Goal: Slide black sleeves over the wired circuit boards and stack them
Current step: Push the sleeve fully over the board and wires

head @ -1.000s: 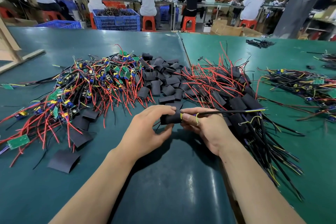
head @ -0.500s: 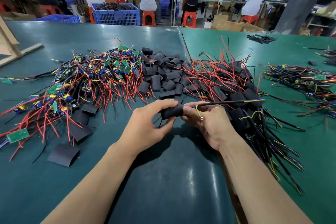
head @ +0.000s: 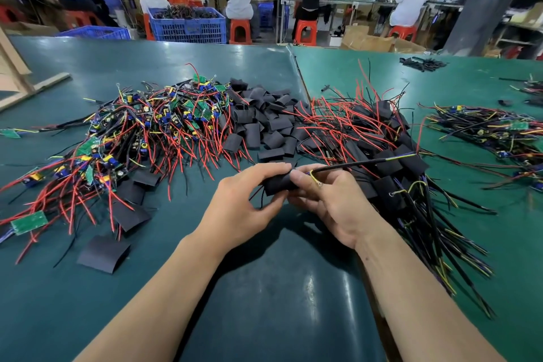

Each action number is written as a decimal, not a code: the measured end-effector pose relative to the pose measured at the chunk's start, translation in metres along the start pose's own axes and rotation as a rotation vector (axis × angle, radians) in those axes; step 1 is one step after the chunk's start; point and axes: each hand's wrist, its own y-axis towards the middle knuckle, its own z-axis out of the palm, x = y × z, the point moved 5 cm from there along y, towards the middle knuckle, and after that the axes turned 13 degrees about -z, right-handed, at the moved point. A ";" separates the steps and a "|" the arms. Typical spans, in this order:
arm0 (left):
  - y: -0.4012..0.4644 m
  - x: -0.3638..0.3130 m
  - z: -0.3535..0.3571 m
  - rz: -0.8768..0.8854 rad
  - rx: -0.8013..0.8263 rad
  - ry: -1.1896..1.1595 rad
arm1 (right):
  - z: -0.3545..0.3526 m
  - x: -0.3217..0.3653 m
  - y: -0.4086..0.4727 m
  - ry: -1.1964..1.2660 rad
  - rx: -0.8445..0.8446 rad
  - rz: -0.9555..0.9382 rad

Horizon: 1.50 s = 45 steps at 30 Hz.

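A black sleeve [head: 279,184] is held between both hands above the green table. My left hand [head: 244,203] grips its left end with fingers curled over the top. My right hand [head: 329,200] pinches its right end, where a black cable [head: 364,162] with yellow and blue wires comes out to the right. The board inside is hidden. Bare wired boards [head: 147,132] lie heaped at the left, loose empty sleeves [head: 264,123] in the middle, and sleeved boards [head: 390,161] stacked at the right.
Flat sleeves [head: 102,253] lie scattered at the near left. Another bundle of wired boards [head: 499,132] sits at the far right. A wooden frame [head: 17,79] stands at the left edge. Seated people, blue crates [head: 188,23] and orange stools are beyond the table.
Both hands stay on the same sleeve. The sleeve has slid a little further over the board and the hands have shifted slightly; the camera has tilted a bit.
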 end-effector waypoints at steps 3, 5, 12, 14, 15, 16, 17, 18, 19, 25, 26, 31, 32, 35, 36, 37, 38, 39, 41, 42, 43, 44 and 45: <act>0.003 0.002 -0.004 0.041 -0.131 0.076 | -0.003 0.004 0.003 0.039 -0.114 -0.087; 0.005 0.005 -0.009 -0.008 -0.232 0.129 | -0.008 0.009 0.005 0.083 -0.188 -0.145; 0.005 0.005 -0.007 0.033 -0.283 0.215 | -0.009 0.011 0.003 0.015 -0.226 -0.189; 0.004 0.004 -0.005 0.076 -0.282 0.208 | -0.010 0.013 0.003 0.024 -0.223 -0.211; 0.003 0.004 -0.004 0.089 -0.282 0.202 | -0.010 0.013 0.003 0.024 -0.217 -0.219; 0.003 0.005 -0.004 0.095 -0.281 0.196 | -0.010 0.014 0.003 0.020 -0.210 -0.227; 0.003 0.006 -0.004 0.090 -0.278 0.189 | -0.010 0.013 0.002 0.016 -0.207 -0.231; 0.003 0.007 -0.004 0.077 -0.274 0.179 | -0.010 0.013 0.002 0.015 -0.205 -0.233; 0.004 0.008 -0.004 0.057 -0.271 0.168 | -0.009 0.013 0.002 0.016 -0.204 -0.229; 0.004 0.011 -0.005 -0.041 -0.227 0.106 | -0.009 0.014 0.002 -0.002 -0.224 -0.224; 0.004 0.011 -0.006 -0.070 -0.217 0.076 | -0.009 0.015 0.002 -0.016 -0.228 -0.229; 0.005 0.007 -0.009 0.022 -0.259 0.090 | -0.008 0.016 0.001 -0.039 -0.178 -0.210; 0.005 0.006 -0.010 0.050 -0.274 0.099 | -0.007 0.017 0.000 -0.053 -0.148 -0.209; 0.003 0.004 -0.016 0.101 -0.324 0.129 | -0.004 0.018 0.000 -0.071 -0.080 -0.203; 0.002 0.004 -0.017 0.065 -0.327 0.113 | -0.005 0.019 0.000 -0.061 -0.076 -0.198; 0.001 0.004 -0.018 0.007 -0.322 0.091 | -0.004 0.019 -0.001 -0.047 -0.071 -0.185; 0.001 0.004 -0.019 -0.045 -0.313 0.071 | -0.004 0.019 -0.001 -0.031 -0.058 -0.168; 0.001 0.004 -0.019 -0.064 -0.302 0.059 | -0.003 0.018 -0.002 -0.014 -0.037 -0.149; 0.000 0.002 -0.018 -0.014 -0.282 0.069 | -0.001 0.018 -0.004 0.015 0.007 -0.123; 0.000 0.001 -0.017 0.022 -0.272 0.068 | 0.000 0.018 -0.004 0.018 0.022 -0.118; 0.000 0.000 -0.017 0.047 -0.265 0.057 | 0.001 0.018 -0.005 0.016 0.027 -0.116; 0.000 0.000 -0.017 0.062 -0.261 0.043 | 0.001 0.019 -0.005 0.012 0.023 -0.115; 0.000 0.000 -0.017 0.072 -0.260 0.039 | 0.000 0.019 -0.005 0.009 0.014 -0.110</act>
